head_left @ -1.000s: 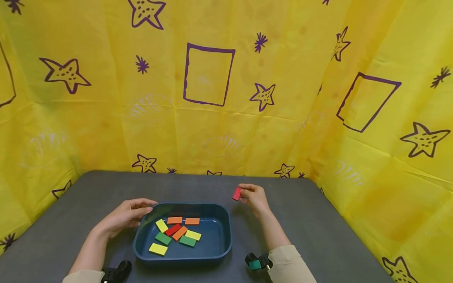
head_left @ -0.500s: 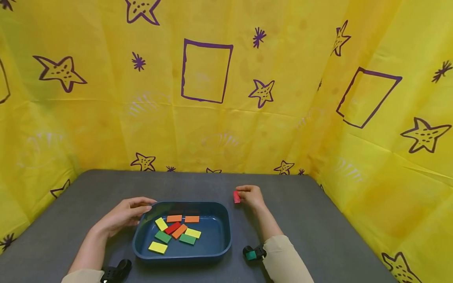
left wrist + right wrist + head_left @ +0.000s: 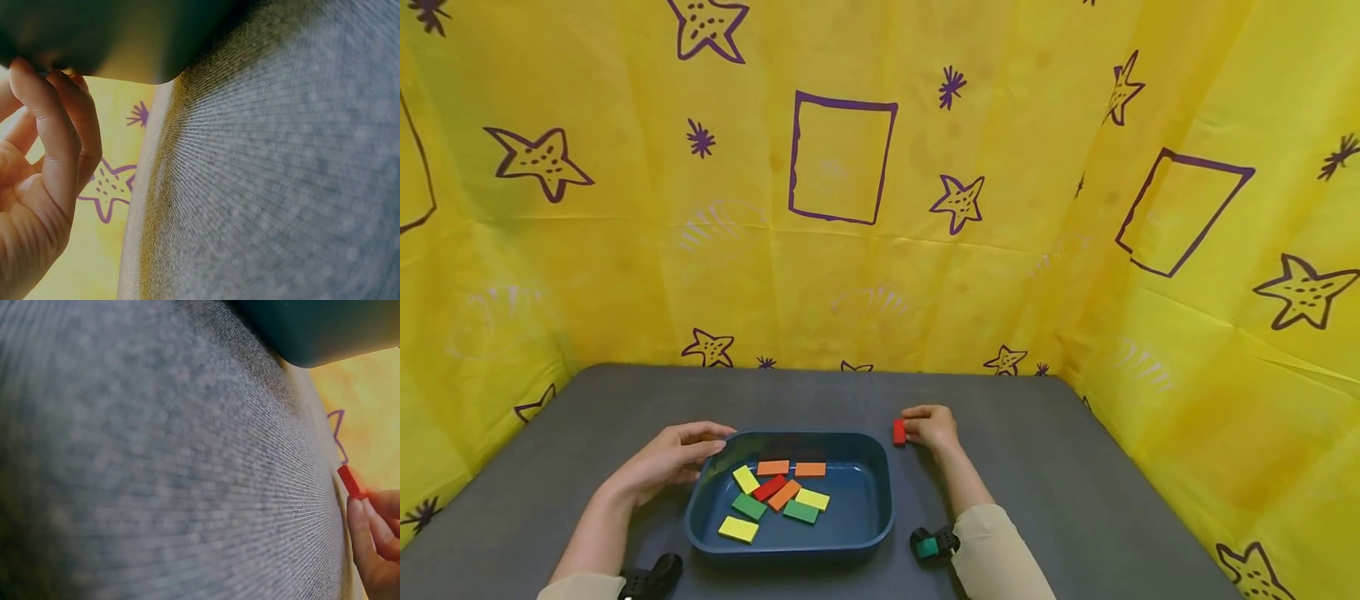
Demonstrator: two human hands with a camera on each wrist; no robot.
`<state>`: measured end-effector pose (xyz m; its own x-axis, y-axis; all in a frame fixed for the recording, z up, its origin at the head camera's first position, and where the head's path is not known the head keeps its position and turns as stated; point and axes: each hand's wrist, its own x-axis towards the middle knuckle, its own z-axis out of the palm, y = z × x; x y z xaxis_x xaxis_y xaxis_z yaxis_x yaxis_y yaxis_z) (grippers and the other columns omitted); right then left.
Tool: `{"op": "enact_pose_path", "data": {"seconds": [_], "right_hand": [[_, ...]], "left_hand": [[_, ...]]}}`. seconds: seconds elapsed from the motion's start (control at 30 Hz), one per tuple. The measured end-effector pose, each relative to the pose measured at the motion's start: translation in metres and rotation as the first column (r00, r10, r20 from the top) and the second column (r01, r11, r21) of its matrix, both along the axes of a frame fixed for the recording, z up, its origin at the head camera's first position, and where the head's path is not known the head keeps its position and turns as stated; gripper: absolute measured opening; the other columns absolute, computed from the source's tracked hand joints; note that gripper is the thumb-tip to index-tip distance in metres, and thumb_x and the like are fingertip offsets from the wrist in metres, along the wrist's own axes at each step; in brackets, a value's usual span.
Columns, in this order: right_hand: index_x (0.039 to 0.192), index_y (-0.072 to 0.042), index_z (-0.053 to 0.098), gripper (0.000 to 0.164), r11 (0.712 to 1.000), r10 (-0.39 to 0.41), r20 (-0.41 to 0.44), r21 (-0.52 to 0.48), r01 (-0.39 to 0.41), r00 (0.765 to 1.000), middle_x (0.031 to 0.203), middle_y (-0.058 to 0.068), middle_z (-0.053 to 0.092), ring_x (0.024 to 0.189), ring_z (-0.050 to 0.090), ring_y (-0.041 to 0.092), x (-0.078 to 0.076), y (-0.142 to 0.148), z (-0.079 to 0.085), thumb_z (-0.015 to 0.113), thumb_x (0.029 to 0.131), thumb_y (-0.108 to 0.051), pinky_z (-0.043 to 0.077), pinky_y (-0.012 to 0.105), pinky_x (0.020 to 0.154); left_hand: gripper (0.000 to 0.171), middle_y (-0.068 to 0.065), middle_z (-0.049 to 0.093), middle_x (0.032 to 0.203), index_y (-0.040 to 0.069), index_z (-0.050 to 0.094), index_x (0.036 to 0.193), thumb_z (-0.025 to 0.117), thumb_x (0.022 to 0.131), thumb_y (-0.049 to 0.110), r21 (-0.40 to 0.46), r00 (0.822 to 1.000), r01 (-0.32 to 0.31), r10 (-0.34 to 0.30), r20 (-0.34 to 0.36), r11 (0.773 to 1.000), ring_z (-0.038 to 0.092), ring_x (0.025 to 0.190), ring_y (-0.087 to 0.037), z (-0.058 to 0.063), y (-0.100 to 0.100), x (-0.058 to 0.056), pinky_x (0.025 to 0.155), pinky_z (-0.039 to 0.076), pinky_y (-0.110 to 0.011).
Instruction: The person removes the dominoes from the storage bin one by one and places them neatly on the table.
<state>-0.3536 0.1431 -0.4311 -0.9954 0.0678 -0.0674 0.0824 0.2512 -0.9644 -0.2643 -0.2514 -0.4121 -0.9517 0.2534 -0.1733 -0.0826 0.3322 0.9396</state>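
Note:
A red domino [image 3: 899, 432] is pinched between the thumb and fingers of my right hand [image 3: 932, 428], just right of the tray's back corner. In the right wrist view the red domino [image 3: 352, 482] sticks out past the fingertips, close over the table. My left hand [image 3: 673, 454] grips the back left corner of a dark blue tray [image 3: 790, 550], thumb over the rim. From the left wrist, bent fingers [image 3: 59, 150] show against the tray's outer wall [image 3: 119, 44]. Lying flat in the tray are yellow dominoes [image 3: 738, 529], green ones [image 3: 801, 512], orange ones [image 3: 810, 470] and one red [image 3: 770, 487].
A dark grey table [image 3: 1037, 467] carries the tray. Yellow cloth [image 3: 880, 275] printed with purple stars and frames hangs behind it and at both sides. Black straps are on both wrists.
My right hand has lowered the red domino a little toward the table, nearer the person. My left hand and the tray hold their place.

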Motion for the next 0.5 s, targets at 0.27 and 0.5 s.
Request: {"op": "enact_pose_path", "data": {"seconds": [0.27, 0.5], "right_hand": [[0.099, 0.007, 0.069, 0.021, 1.000, 0.002, -0.006, 0.010, -0.002, 1.000, 0.091, 0.017, 0.070, 0.064, 0.064, 0.011, -0.0001, 0.0034, -0.0050, 0.066, 0.078, 0.006, 0.057, 0.028, 0.064], [0.096, 0.005, 0.071, 0.020, 0.998, -0.003, -0.031, 0.065, 0.005, 1.000, 0.090, 0.017, 0.071, 0.063, 0.065, 0.010, -0.0014, 0.0039, -0.0041, 0.068, 0.077, 0.005, 0.057, 0.027, 0.064]], "left_hand": [[0.055, -0.003, 0.063, 0.110, 0.006, 0.049, 0.133, 0.057, 0.090, 0.039, -0.014, 1.000, -0.009, 0.009, 0.004, 1.000, 0.061, 0.088, -0.017, 0.0004, 0.0010, -0.0003, 0.072, 0.054, -0.031], [0.055, -0.004, 0.064, 0.111, 0.006, 0.048, 0.133, 0.057, 0.090, 0.040, -0.010, 1.000, -0.012, 0.012, 0.006, 1.000, 0.062, 0.089, -0.017, 0.0002, 0.0009, -0.0006, 0.073, 0.054, -0.031]]}}
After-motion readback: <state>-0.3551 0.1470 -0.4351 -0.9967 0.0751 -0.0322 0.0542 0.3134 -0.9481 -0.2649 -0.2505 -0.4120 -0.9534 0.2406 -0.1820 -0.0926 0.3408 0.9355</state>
